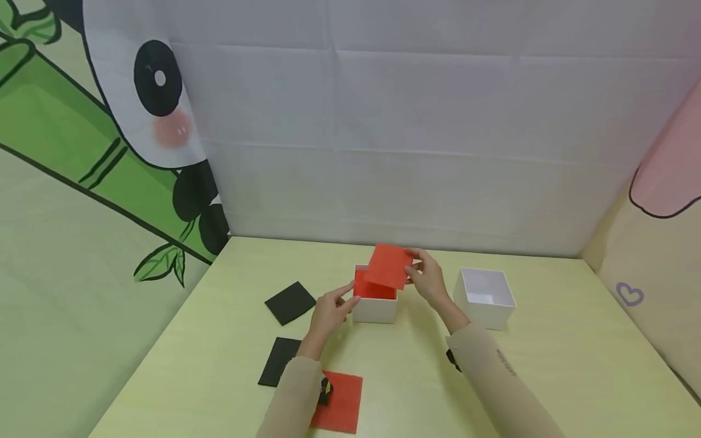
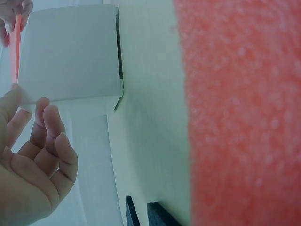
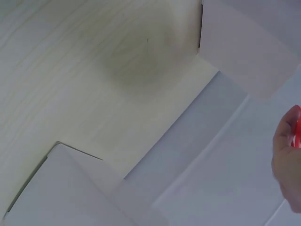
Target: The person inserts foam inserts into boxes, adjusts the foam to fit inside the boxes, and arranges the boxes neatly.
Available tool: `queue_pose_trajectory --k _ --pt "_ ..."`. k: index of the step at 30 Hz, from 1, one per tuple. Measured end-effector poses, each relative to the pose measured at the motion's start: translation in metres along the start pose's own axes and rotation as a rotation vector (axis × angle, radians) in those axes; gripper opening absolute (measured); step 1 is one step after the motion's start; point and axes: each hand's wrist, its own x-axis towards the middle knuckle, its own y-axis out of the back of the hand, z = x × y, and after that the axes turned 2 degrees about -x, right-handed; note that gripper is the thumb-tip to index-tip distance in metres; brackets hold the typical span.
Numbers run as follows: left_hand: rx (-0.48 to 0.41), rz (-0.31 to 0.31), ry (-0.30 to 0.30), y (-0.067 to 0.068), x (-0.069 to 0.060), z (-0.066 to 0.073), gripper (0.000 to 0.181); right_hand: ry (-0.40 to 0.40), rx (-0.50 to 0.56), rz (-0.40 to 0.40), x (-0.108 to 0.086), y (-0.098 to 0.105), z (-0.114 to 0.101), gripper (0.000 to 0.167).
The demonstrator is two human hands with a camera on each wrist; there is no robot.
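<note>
A square red sheet (image 1: 387,266) is tilted above the middle white box (image 1: 375,310), pinched at its right edge by my right hand (image 1: 429,281). More red material (image 1: 376,293) shows inside that box. At the box's left side, my left hand (image 1: 328,313) grips the rim with thumb and forefinger spread along it. The left wrist view shows my left hand (image 2: 40,165) at a corner of the box (image 2: 73,54), its other fingers bent below. In the right wrist view, my right hand (image 3: 289,162) is at the right edge, with a bit of red (image 3: 297,129) between its fingers.
An uncovered white box (image 1: 484,310) stands to the right. Two black sheets, one further back (image 1: 290,303) and one nearer (image 1: 278,363), lie on the left. Another red sheet (image 1: 345,404) lies near the front, partly under my left sleeve (image 1: 292,398). A printed cloth hangs behind the table.
</note>
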Motion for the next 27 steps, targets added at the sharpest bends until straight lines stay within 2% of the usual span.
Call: queue_pose_trajectory --k 9,16,27 --pt "-0.003 -0.003 0.021 0.001 -0.002 0.001 0.046 0.066 -0.088 -0.045 0.001 -0.012 0.004 0.036" --pt "0.005 -0.002 0.012 0.003 -0.002 0.002 0.047 0.051 -0.126 -0.096 0.004 -0.017 0.006 0.034" --pt "0.003 0.003 0.002 0.001 0.001 0.004 0.048 0.096 -0.198 -0.181 0.008 -0.015 0.012 0.028"
